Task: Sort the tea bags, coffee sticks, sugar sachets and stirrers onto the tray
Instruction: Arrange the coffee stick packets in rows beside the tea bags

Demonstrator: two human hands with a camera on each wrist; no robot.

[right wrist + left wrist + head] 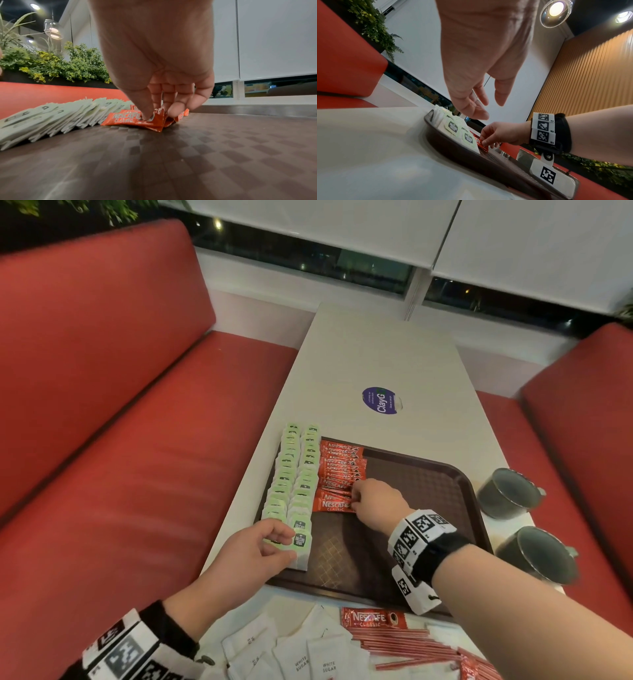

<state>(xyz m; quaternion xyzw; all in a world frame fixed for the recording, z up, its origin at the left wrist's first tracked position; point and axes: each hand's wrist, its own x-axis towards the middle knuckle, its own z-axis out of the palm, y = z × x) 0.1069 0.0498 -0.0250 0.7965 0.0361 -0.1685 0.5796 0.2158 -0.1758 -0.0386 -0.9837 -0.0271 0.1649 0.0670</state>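
A brown tray [428, 481] lies on the white table. Two rows of green tea bags [291, 474] fill its left side, and a column of red coffee sticks [339, 463] lies beside them. My right hand [354, 499] pinches the right end of the nearest coffee stick [126, 119] between thumb and fingers, low on the tray floor. My left hand [281, 542] hovers just over the nearest tea bags [453, 128] with relaxed fingers and holds nothing. White sugar sachets [308, 659], striped stirrers [404, 645] and one loose coffee stick [373, 618] lie on the table in front of the tray.
Two dark mugs [510, 493] [541, 553] stand right of the tray near the table edge. A purple sticker [382, 400] marks the table beyond the tray. Red benches [120, 440] flank the table. The tray's right half is bare.
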